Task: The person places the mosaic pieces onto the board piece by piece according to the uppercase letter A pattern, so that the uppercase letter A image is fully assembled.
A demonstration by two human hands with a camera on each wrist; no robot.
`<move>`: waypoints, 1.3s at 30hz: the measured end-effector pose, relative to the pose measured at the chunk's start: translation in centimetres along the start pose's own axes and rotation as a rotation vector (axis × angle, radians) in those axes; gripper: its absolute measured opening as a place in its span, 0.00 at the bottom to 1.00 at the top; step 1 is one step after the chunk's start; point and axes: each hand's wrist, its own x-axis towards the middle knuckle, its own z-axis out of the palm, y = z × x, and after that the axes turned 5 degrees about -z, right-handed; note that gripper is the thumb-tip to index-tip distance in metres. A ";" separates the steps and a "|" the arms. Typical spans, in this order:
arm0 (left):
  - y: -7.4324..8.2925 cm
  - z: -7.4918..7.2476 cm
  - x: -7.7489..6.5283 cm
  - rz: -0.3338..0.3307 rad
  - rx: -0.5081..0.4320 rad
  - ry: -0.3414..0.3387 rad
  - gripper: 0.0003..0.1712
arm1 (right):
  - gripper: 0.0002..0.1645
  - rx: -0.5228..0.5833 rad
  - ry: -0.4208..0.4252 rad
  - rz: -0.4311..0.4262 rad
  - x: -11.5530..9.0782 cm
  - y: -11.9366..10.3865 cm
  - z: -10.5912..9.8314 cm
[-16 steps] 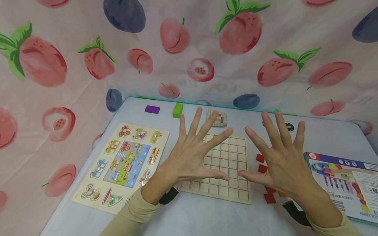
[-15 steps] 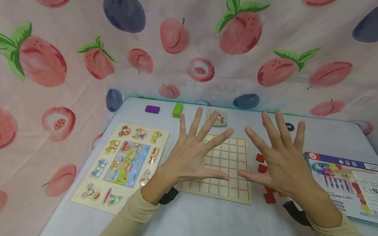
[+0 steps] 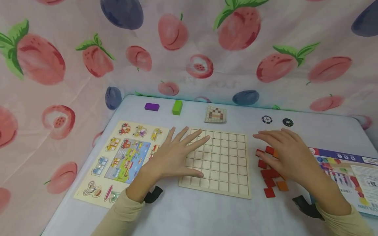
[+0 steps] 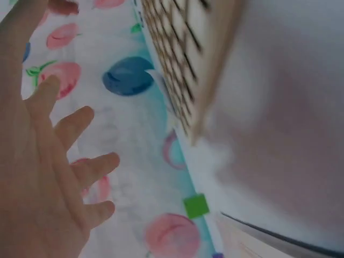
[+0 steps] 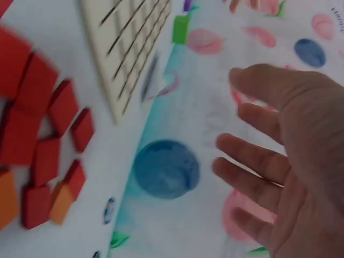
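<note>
Empty-handed, our left hand [image 3: 172,159] spread over the left of the grid board [image 3: 225,167], our right hand [image 3: 290,159] loose by red tiles [image 3: 268,173] right of it, we seem to be reaching; a pinch comes next.

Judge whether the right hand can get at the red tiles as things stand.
Likely yes: the right hand hovers near the red tiles, holding nothing, and no object appears to block its way.
</note>
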 end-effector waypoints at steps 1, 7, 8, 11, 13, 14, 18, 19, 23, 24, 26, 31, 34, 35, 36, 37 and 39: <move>-0.5 0.2 -0.3 -0.012 -0.004 -0.028 0.65 | 0.37 -0.002 -0.050 0.035 -0.1 0.4 0.2; -2.6 1.3 -1.5 -0.074 -0.079 -0.139 0.67 | 0.29 -0.047 -0.269 0.147 -0.2 3.9 2.2; -2.8 1.4 -1.7 -0.078 -0.090 -0.152 0.68 | 0.28 -0.052 -0.290 0.151 -0.2 4.3 2.5; -3.2 1.7 -1.9 -0.087 -0.101 -0.184 0.70 | 0.26 -0.054 -0.328 0.162 -0.2 5.2 3.3; -3.4 1.8 -1.9 -0.097 -0.103 -0.205 0.71 | 0.25 -0.048 -0.343 0.174 -0.1 5.5 3.6; -3.5 1.9 -2.0 -0.104 -0.103 -0.214 0.71 | 0.25 -0.044 -0.345 0.181 -0.1 5.6 3.7; -3.7 2.0 -1.9 -0.128 -0.098 -0.249 0.71 | 0.23 -0.024 -0.337 0.202 0.2 5.7 4.1; -3.7 2.0 -1.9 -0.134 -0.101 -0.257 0.72 | 0.23 -0.020 -0.333 0.207 0.2 5.7 4.1; -3.8 2.0 -1.8 -0.149 -0.123 -0.288 0.72 | 0.24 -0.011 -0.301 0.210 0.5 5.8 4.2; -3.8 2.0 -1.8 -0.148 -0.131 -0.291 0.72 | 0.23 -0.007 -0.283 0.206 0.6 5.7 4.2; -3.8 2.0 -1.8 -0.144 -0.143 -0.298 0.73 | 0.22 0.002 -0.243 0.189 1.0 5.3 4.3; -4.0 1.9 -2.0 -0.153 -0.210 -0.301 0.72 | 0.20 0.039 -0.183 0.115 3.9 2.9 4.8; -3.9 1.9 -2.1 -0.167 -0.244 -0.307 0.72 | 0.17 0.072 -0.191 0.064 6.3 1.1 5.5; -3.9 1.9 -2.1 -0.170 -0.253 -0.310 0.72 | 0.16 0.085 -0.194 0.045 7.1 0.7 5.8; -3.9 1.9 -2.1 -0.168 -0.265 -0.310 0.72 | 0.15 0.098 -0.201 0.028 7.8 0.2 6.2; -3.8 1.9 -2.0 -0.167 -0.275 -0.312 0.72 | 0.14 0.106 -0.208 0.010 8.5 -0.2 6.5; -3.7 2.0 -2.0 -0.168 -0.282 -0.318 0.72 | 0.12 0.119 -0.215 -0.027 9.7 -0.8 7.0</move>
